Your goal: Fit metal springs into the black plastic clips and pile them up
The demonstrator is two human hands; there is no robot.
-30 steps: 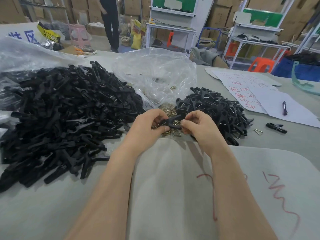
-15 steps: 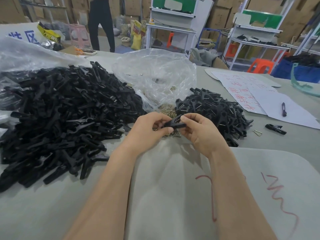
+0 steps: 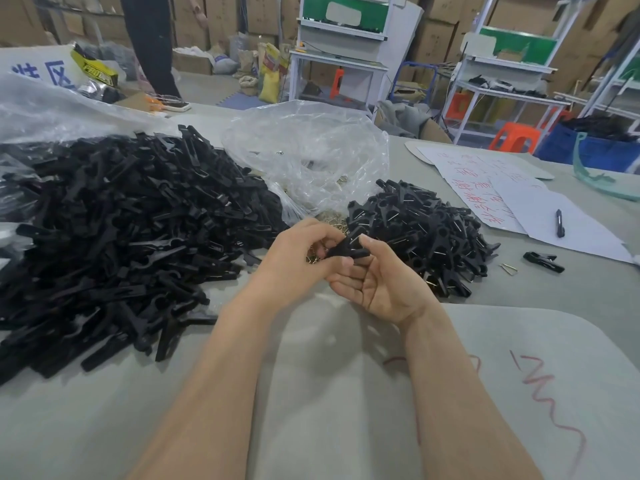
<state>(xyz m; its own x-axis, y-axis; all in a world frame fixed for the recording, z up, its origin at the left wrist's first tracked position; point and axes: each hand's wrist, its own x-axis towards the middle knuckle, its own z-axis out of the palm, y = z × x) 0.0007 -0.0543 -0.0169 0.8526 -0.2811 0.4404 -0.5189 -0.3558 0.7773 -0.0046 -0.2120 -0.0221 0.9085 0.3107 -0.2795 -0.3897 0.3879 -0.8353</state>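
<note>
One black plastic clip is held just above the table's middle between both hands. My left hand pinches its near end with curled fingers. My right hand is turned palm up, its thumb and fingers closed around the clip's other end. Behind the hands lies a small heap of brass-coloured metal springs, partly hidden. A large heap of loose black clip halves fills the left. A smaller pile of assembled clips sits right of the hands.
A crumpled clear plastic bag stands behind the springs. At the right lie white sheets with red writing, a pen, one single clip and a loose spring. A person's legs stand beyond the table.
My right hand has rolled palm up and dropped slightly under the clip. The clip now points up and away. The person in the background has walked to the left.
</note>
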